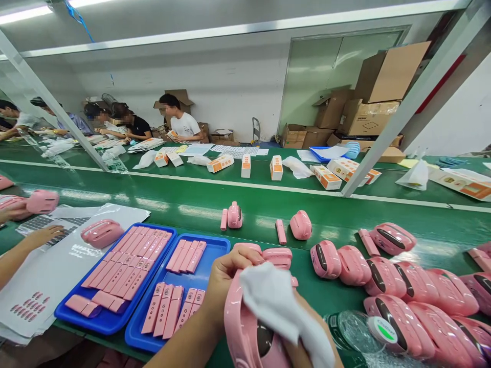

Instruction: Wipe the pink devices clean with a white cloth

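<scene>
My left hand (226, 281) grips a pink plastic device (245, 327) at the bottom of the view. A white cloth (284, 306) lies bunched over the device, and my right hand (312, 347) is partly hidden under it. The device's dark oval panel shows between my hands. Several similar pink devices (406, 286) crowd the belt to my right. To my left, two blue trays (169, 245) hold rows of pink bars (126, 260). A clear film roll with a green label (381, 329) lies near my right hand.
A co-worker's hand (44, 236) rests on white sheets at the left. Orange-and-white boxes (218, 163) stand on the green belt's far section. Grey metal frame posts (406, 117) cross the view. Other workers sit beyond, near stacked cardboard boxes (368, 97).
</scene>
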The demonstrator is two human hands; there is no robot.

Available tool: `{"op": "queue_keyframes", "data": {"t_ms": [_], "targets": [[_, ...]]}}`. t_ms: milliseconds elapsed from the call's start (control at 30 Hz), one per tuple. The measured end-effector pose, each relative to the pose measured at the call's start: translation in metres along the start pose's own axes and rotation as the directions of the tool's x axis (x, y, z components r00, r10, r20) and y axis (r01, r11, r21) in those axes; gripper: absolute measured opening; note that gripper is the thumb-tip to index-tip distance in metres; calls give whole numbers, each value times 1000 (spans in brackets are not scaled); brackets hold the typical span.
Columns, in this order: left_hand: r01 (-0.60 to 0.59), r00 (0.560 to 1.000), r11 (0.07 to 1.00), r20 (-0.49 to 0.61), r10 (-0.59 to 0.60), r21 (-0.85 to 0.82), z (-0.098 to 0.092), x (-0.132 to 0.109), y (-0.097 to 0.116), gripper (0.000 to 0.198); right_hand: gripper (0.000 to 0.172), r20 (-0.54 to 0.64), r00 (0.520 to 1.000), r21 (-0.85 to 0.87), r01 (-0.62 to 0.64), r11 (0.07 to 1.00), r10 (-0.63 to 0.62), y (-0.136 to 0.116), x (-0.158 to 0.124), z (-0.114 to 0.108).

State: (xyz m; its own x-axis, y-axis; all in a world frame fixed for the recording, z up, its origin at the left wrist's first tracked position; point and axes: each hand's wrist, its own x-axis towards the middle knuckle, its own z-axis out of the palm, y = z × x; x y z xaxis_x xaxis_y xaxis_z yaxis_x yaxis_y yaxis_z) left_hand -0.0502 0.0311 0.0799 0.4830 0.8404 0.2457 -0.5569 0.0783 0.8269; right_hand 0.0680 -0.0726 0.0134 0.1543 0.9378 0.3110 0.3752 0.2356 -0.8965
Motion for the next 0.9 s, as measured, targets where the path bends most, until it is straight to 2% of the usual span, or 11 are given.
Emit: {"op": "queue_keyframes", "data": {"t_ms": [100, 267, 400, 500, 533, 567, 633, 700, 767, 833, 900], "targets": [[33, 998, 998, 56, -30, -44, -1, -1, 0, 16, 39, -4, 992, 187, -120, 975, 123, 2, -5, -2], [119, 981, 988, 164, -101, -101, -3, 3, -6, 18, 67, 77, 960, 640, -255, 725, 270, -8, -11, 12], [296, 950, 952, 84, -302, 80, -12, 8, -9, 57, 58, 129, 878, 894, -304, 328, 462, -26, -5, 20], [363, 931, 902, -45, -362, 233, -17, -3, 0, 35, 50, 85, 806, 942, -256, 215, 586, -27, -5, 22], [355, 933, 895, -43, -357, 269, -17, -10, 2, 30, 49, 62, 789, 950, -235, 206, 612, -25, -6, 23], [340, 937, 899, -24, -347, 277, -17, -18, 4, 35, 49, 26, 779, 948, -218, 232, 626, -21, -8, 23], [323, 945, 917, -26, -327, 235, -17, -34, 3, 46, 56, -98, 778, 882, -221, 417, 620, -13, -12, 24], [350, 931, 918, -175, -319, 189, -17, -46, -4, 46, 64, -217, 811, 703, -257, 663, 544, -6, -15, 23], [352, 913, 905, -299, -277, 238, -18, -52, -10, 37, 59, -231, 856, 507, -300, 808, 463, -3, -14, 17], [284, 953, 878, -212, -215, 385, -20, -51, -12, 29, 47, -226, 908, 334, -268, 904, 353, -5, -8, 8], [137, 987, 825, -4, -162, 548, -20, -48, -10, 22, 31, -231, 952, 160, -167, 973, 201, -11, 0, 0]]}}
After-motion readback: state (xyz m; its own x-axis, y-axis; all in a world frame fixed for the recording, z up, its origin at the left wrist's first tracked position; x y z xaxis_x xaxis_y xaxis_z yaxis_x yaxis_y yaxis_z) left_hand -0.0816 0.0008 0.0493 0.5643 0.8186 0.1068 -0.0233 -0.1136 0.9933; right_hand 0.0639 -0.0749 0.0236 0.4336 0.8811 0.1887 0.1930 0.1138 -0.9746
